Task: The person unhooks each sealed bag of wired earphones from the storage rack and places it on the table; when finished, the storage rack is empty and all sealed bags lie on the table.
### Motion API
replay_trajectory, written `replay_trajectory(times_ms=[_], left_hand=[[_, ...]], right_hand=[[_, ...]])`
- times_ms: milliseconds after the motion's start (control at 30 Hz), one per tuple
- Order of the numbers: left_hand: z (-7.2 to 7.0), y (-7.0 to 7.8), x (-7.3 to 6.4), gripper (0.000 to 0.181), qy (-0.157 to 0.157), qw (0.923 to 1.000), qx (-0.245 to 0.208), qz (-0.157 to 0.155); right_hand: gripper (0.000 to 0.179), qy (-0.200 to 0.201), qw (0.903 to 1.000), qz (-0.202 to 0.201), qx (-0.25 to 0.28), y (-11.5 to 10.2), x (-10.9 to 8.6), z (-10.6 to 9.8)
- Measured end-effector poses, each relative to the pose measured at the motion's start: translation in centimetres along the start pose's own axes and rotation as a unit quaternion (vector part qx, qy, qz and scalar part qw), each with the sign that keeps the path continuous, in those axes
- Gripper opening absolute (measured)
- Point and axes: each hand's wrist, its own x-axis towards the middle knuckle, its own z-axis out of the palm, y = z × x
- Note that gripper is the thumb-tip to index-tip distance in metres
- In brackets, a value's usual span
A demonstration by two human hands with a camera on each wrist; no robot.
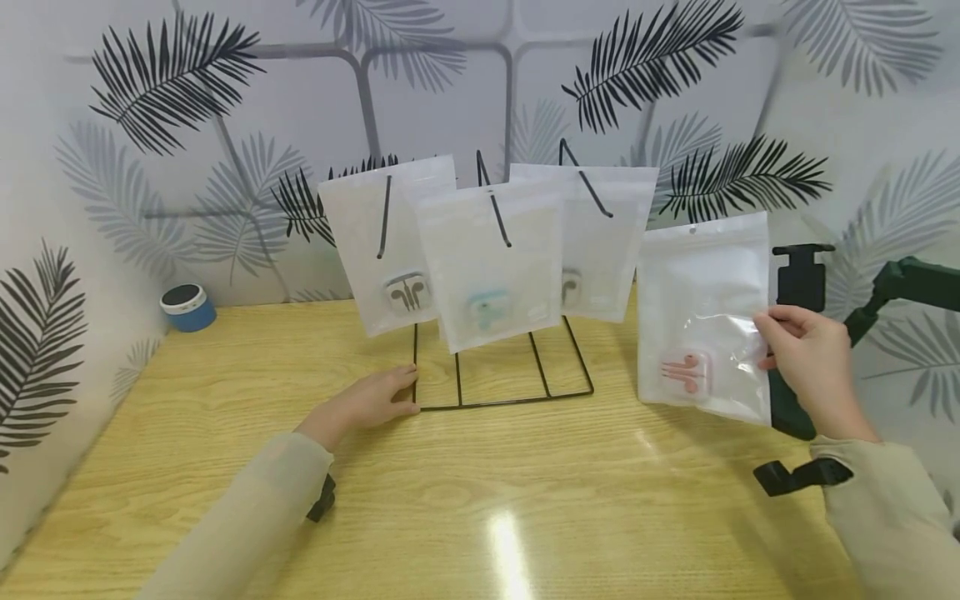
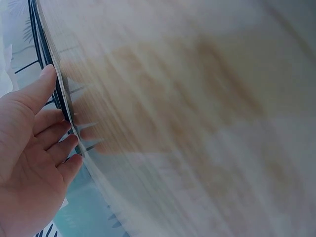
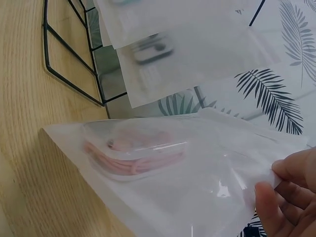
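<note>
Bag (image 1: 701, 287) with pink earphones (image 1: 690, 362) inside is up on our right, beside the wire rack (image 1: 506, 403). We pinch its right edge with our right hand (image 1: 813, 358), thumb and fingertips closed on the plastic. Our left hand (image 1: 367, 400) is loosely spread, and its fingers look almost straight. It touches the left side of the rack, but we can't see a firm hold.

We think the step in hand is holding the bag up while the left hand steadies the rack. Three other bags (image 1: 491, 275) hang there, each on a hook (image 1: 596, 194). A move onto a hook would call for bringing the bag left and matching its small hole (image 1: 693, 229) to the hook's tip.

The bag's long side runs up and down, nearly straight, with the hole end on top and the wide front facing us. The earphones sit low inside, stems pointing left. We can't tell if the bottom edge brushes the table (image 1: 420, 500).
</note>
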Motion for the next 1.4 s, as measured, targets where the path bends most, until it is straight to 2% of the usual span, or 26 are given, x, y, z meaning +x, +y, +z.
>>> replay_trajectory(times_ms=[367,600,733,833,900,1000,1067,1133,1233,1333,1400], left_hand=[[-0.2,0.0,-0.1,0.066,0.003,1.0000,0.002,0.003],[-0.1,0.1,-0.2,0.065,-0.001,1.0000,0.002,0.000],[-0.1,0.0,-0.2,0.065,-0.001,1.0000,0.001,-0.003],[-0.1,0.0,-0.2,0.065,0.000,1.0000,0.000,-0.005],[-0.2,0.1,-0.1,0.065,0.000,1.0000,-0.004,-0.007],[-0.2,0.1,-0.1,0.065,0.001,0.9999,-0.009,-0.004],[-0.2,0.1,-0.1,0.065,0.001,0.9999,-0.012,-0.006],[-0.2,0.1,-0.1,0.065,0.001,1.0000,-0.008,-0.003],[-0.2,0.2,-0.2,0.064,0.000,1.0000,-0.004,-0.002],[-0.1,0.2,-0.2,0.063,-0.001,1.0000,-0.001,0.001],[-0.1,0.2,-0.1,0.063,-0.001,1.0000,0.000,0.002]], right_hand=[[0.042,-0.048,0.9943,-0.024,-0.092,-0.2,3.4,1.5],[0.045,-0.080,0.9904,0.017,-0.112,-0.3,5.0,2.3],[0.044,-0.087,0.9895,0.021,-0.114,0.3,5.7,2.8],[0.046,-0.092,0.9893,0.028,-0.109,1.9,6.8,3.2],[0.047,-0.081,0.9914,0.045,-0.092,4.1,8.2,3.7],[0.052,-0.088,0.9915,0.059,-0.075,7.1,10.2,4.2],[0.051,-0.073,0.9923,0.075,-0.067,8.7,11.3,4.8],[0.051,-0.089,0.9903,0.070,-0.080,8.4,11.2,4.8],[0.046,-0.095,0.9894,0.068,-0.087,6.4,9.7,4.7],[0.048,-0.114,0.9880,0.057,-0.087,6.4,9.3,4.8],[0.048,-0.113,0.9882,0.072,-0.075,7.6,9.9,5.2]])
